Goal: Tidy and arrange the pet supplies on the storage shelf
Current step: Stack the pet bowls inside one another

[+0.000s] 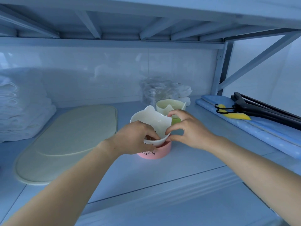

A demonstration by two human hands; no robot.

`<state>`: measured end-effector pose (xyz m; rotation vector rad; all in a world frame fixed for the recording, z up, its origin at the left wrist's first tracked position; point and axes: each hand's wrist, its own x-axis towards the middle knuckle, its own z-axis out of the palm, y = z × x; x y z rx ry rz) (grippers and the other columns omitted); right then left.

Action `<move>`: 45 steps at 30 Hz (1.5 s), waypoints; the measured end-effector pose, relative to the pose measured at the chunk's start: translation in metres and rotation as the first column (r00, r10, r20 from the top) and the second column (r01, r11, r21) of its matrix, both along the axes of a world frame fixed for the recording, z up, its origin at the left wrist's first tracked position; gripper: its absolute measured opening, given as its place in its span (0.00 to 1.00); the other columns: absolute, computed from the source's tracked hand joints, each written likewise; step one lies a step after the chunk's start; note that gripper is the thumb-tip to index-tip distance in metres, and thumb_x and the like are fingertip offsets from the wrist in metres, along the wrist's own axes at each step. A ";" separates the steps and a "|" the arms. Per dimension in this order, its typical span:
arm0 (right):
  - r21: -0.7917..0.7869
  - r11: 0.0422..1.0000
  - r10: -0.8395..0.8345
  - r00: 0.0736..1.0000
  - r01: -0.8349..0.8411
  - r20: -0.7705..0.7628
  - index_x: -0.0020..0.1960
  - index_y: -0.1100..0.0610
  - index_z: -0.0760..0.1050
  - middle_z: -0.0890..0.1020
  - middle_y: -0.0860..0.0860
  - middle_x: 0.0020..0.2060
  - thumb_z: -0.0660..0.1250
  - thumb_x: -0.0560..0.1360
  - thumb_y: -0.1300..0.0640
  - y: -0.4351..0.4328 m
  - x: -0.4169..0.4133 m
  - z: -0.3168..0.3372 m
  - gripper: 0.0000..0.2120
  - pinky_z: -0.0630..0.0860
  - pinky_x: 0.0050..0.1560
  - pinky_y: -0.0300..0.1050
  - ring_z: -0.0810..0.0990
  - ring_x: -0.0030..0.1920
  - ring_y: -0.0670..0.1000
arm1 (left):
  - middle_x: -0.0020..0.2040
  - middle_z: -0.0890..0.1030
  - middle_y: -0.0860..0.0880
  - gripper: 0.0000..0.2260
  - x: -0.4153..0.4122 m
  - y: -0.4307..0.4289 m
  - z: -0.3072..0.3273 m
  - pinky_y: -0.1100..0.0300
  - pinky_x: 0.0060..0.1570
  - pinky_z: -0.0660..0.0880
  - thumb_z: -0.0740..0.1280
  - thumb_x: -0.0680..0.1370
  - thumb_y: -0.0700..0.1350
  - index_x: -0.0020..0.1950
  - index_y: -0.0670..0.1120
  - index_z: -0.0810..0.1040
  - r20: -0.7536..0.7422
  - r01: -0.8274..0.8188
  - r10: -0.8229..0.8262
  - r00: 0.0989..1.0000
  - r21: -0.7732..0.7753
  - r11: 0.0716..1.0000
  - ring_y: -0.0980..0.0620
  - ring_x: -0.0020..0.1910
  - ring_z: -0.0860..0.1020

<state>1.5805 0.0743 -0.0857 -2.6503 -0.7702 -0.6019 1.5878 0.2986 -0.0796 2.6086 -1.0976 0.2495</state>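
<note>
On the middle level of a pale blue metal storage shelf (162,185), seen from the head camera, a person's two bare hands meet over a stack of pet bowls. The left hand (138,136) curls its fingers (151,133) over the near rim of a glossy white bowl (151,121) with two cat-ear points on its edge. The right hand (187,128) pinches the same rim between thumb and forefinger, its other fingers (175,112) arched above the bowl's right side. The white bowl sits tilted, its mouth facing the person, its base nested in a round pink bowl (156,152) with dark lettering that stands on the shelf board.

Just behind, touching or nearly touching the white bowl, stands a pale yellow-green bowl (169,106) of the same eared shape. Behind that lies a crumpled clear plastic bag (156,88) against the back wall.

To the left, a flat beige oval mat (68,141) lies on the board, with a stack of folded white cloths (21,115) beyond it. At the right end, black plastic hangers (263,108) and a small yellow object (236,115) rest on folded blue dotted fabric (260,128).
</note>
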 end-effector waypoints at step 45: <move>0.174 0.980 0.120 0.985 -0.098 -0.123 0.58 0.46 0.76 0.76 0.36 0.48 0.74 0.69 0.56 0.037 0.035 0.026 0.18 0.74 0.56 0.44 0.75 0.51 0.46 | 0.38 0.82 0.57 0.06 0.016 0.040 0.003 0.67 0.40 0.70 0.71 0.73 0.45 0.49 0.52 0.81 -0.051 -0.143 0.134 0.990 -0.261 0.955 0.58 0.39 0.78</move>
